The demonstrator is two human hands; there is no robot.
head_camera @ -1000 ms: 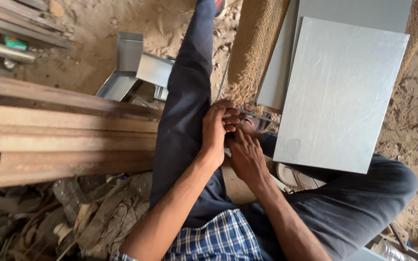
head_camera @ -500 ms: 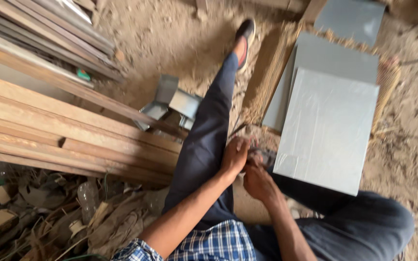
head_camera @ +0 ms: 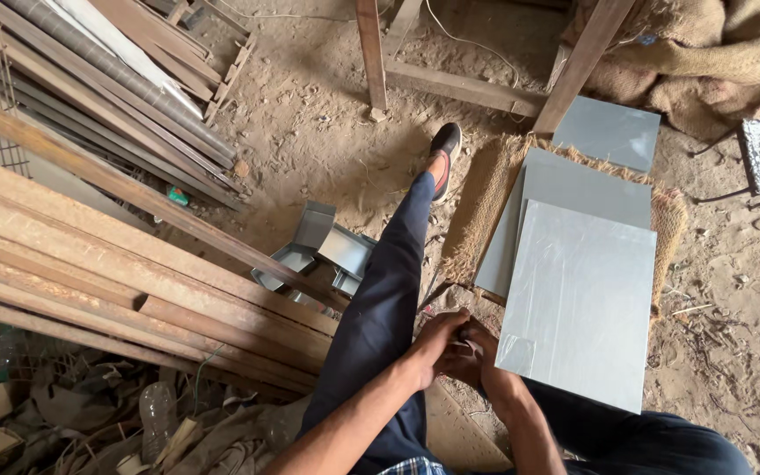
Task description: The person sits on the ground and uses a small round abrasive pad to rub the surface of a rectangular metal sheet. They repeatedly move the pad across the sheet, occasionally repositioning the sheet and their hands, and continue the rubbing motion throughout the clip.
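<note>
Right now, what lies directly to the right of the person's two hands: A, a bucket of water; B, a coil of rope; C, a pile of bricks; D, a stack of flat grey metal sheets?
D: the left hand and right hand meet beside the near edge of the flat grey metal sheets, which lie stacked on a burlap mat.

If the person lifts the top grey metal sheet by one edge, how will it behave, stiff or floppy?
The top grey sheet looks thin and wide, so it would probably flex and wobble. Its smooth, shiny face suggests it may slide off the sheets beneath. Its thin edges could be sharp for the bare hands.
</note>
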